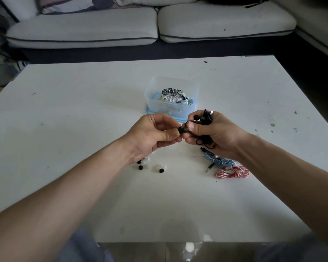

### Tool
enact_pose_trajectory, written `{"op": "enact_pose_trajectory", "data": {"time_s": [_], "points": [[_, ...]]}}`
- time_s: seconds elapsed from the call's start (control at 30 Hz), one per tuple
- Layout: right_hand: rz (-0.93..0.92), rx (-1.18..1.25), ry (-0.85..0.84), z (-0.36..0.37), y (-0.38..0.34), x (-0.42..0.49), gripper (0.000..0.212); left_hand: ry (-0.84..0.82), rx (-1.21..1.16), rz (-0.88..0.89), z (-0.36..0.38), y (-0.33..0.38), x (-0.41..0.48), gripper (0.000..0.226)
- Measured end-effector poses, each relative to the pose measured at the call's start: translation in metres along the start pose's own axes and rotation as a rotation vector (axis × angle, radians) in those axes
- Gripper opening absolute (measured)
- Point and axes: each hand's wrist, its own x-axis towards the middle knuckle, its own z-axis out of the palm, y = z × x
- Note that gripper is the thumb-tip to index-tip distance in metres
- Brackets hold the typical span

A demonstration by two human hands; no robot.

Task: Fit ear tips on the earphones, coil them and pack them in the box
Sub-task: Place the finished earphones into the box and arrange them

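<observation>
1. My left grip [151,135] pinches a black ear tip [180,130] between thumb and forefinger. It is held above the counter [83,110], near the middle.
2. My right grip [212,131] is curled round a bundle of black earphones [206,120]. Its thumb and forefinger pinch one earbud [186,129].
3. The ear tip touches that earbud. I cannot tell whether it is seated.
4. A second earbud [196,117] shows at the far side of the right grip. A loop of black cable [206,143] hangs below the palm.
5. The box [193,91] is clear plastic and stands on a blue lid [150,112], just beyond both hands.
6. The box holds coiled earphones: a black-and-white striped set [171,91] on top, and a white set [170,98] beside it.
7. Loose ear tips lie on the counter on the near side of my left wrist: black ones [140,167] and white ones [158,167], close together.
8. Blue earphones [220,160] and red-and-white earphones [232,172] lie side by side on the counter, partly under my right wrist. A jack plug [209,167] lies just left of them.
9. A pale sofa [83,29] stands beyond the far edge of the counter.
</observation>
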Motion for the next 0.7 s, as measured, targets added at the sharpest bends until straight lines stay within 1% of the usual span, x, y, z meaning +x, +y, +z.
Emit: {"op": "enact_pose_trajectory", "data": {"time_s": [0.17, 0.27, 0.37, 0.43, 0.7], "points": [[0.014, 0.007, 0.001, 0.0019, -0.0011, -0.0014, 0.012, 0.001, 0.015, -0.004, 0.0001, 0.0005, 0.0002, 0.016], [-0.031, -0.012, 0.023, 0.0028, -0.0055, -0.0009, 0.014, 0.04, 0.032, 0.034, -0.0001, 0.0008, 0.0009, 0.014], [-0.094, -0.055, 0.073, 0.0038, -0.0073, 0.0002, 0.012, 0.07, 0.0, 0.061, 0.001, 0.0006, 0.0023, 0.011], [-0.113, -0.062, 0.102, 0.0046, -0.0067, 0.0004, 0.012, 0.085, -0.027, 0.064, 0.0016, 0.0, 0.0024, 0.015], [-0.089, 0.003, 0.108, 0.0054, -0.0073, -0.0003, 0.013, 0.081, -0.099, 0.042, 0.0016, 0.001, 0.0025, 0.013]]}}
